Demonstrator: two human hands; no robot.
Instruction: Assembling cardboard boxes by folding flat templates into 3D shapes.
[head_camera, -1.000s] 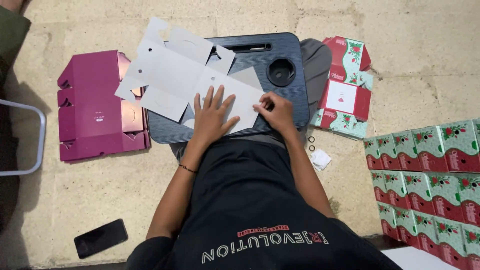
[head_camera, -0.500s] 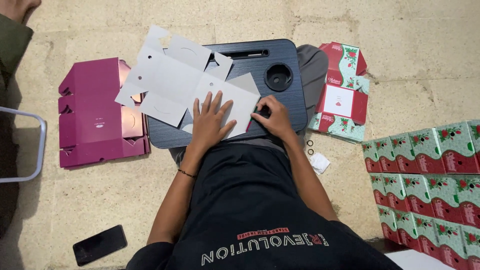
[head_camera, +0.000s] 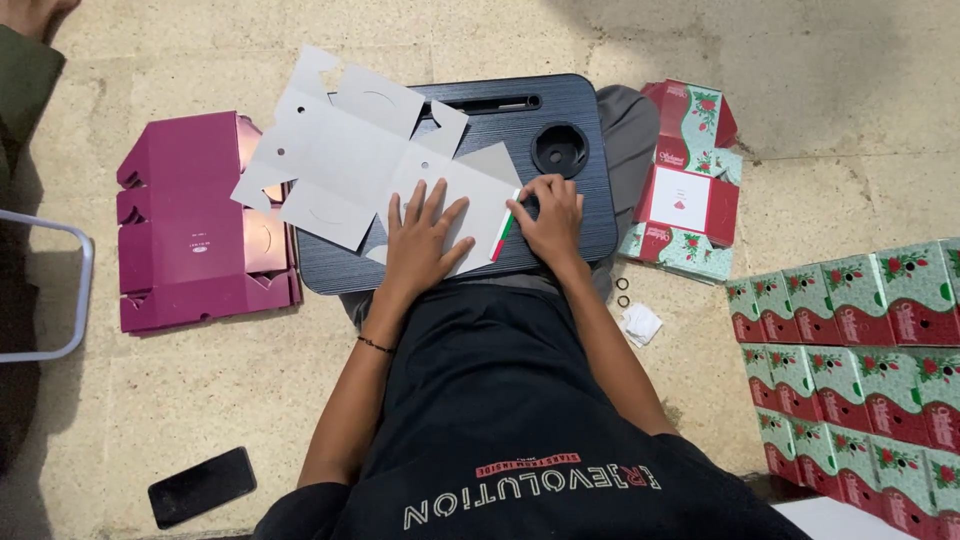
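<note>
A flat die-cut cardboard box blank (head_camera: 345, 160), grey side up, lies across a dark lap desk (head_camera: 580, 210). My left hand (head_camera: 420, 240) rests flat on the blank's near panel with its fingers spread. At the blank's right edge, my right hand (head_camera: 548, 215) pinches a narrow flap whose red and green printed side shows. Both hands sit side by side near the desk's front edge.
A stack of flat magenta box blanks (head_camera: 195, 225) lies left of the desk. Printed red and green blanks (head_camera: 690, 190) lie to the right, and rows of folded boxes (head_camera: 860, 340) fill the right side. A black phone (head_camera: 200, 487) lies on the floor, lower left. Two small rings (head_camera: 622, 292) sit by a white scrap.
My right hand has shifted along the blank's right edge and lifted the narrow flap, so its printed side now shows. My left hand stays pressed flat on the panel.
</note>
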